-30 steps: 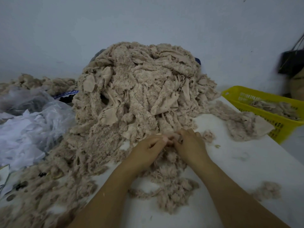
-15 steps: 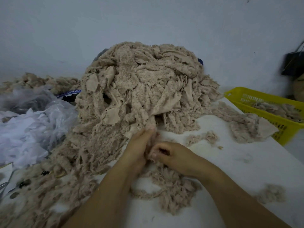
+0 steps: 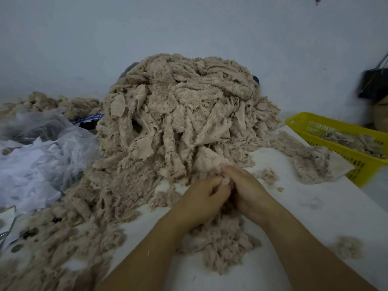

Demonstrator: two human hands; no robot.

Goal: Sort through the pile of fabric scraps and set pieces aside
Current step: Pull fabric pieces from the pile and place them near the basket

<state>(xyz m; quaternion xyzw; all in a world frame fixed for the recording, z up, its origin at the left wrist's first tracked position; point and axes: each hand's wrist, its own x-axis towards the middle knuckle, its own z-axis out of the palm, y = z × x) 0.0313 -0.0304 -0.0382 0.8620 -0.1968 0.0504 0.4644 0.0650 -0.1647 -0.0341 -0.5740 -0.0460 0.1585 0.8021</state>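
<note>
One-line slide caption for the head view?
Left hand and right hand grip a beige scrap at the foot of the fabric pile, yellow basket at right.

Left grip [image 3: 201, 196] and right grip [image 3: 249, 194] meet (fingers curled inward).

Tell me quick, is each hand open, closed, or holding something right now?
Left hand: fingers curled, pinching a fluffy beige scrap at the foot of the pile.
Right hand: fingers curled over the same scrap.
</note>
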